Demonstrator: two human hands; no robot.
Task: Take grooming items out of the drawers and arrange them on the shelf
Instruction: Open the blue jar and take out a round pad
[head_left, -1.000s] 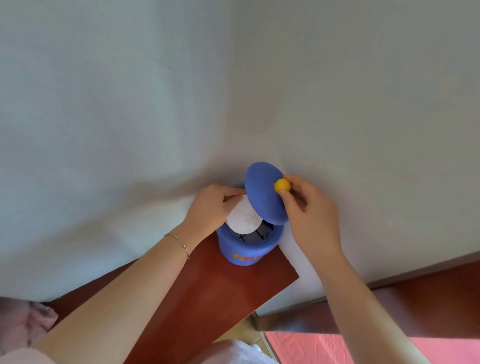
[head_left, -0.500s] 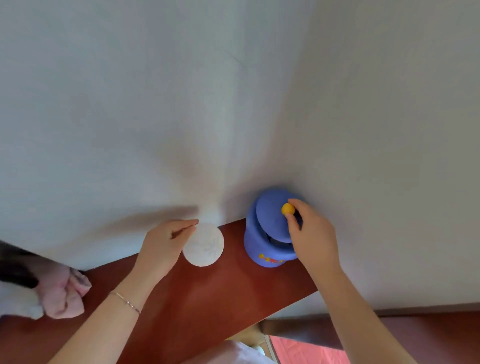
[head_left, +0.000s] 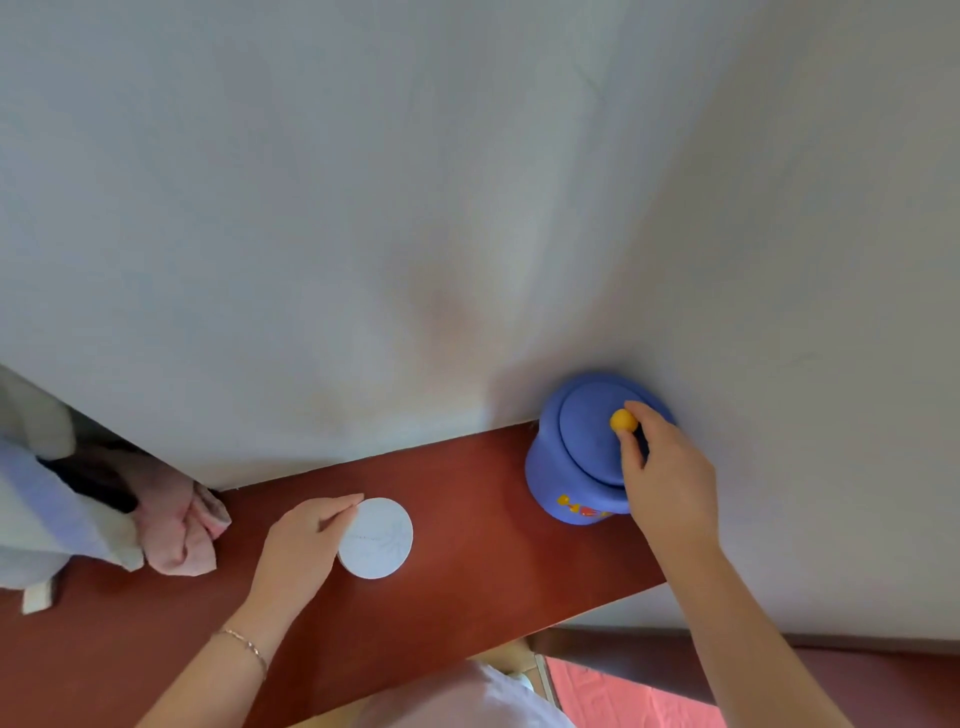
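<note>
A round white compact (head_left: 379, 538) lies flat on the red-brown shelf (head_left: 467, 582). My left hand (head_left: 304, 545) grips its left edge, fingers curled along the rim. At the shelf's right end, against the wall, stands a blue jar (head_left: 566, 483) with a blue lid (head_left: 592, 431) resting on its mouth. My right hand (head_left: 665, 473) pinches the lid's small yellow knob (head_left: 623, 420) between thumb and fingertips.
A white wall (head_left: 467, 208) rises directly behind the shelf. Pink and pale cloths (head_left: 171, 530) are heaped at the shelf's left end. Below the shelf's front edge lies a pink surface (head_left: 623, 696).
The white compact came out of the blue jar and now lies on the shelf to its left. The tilted lid has come down onto the jar's mouth.
</note>
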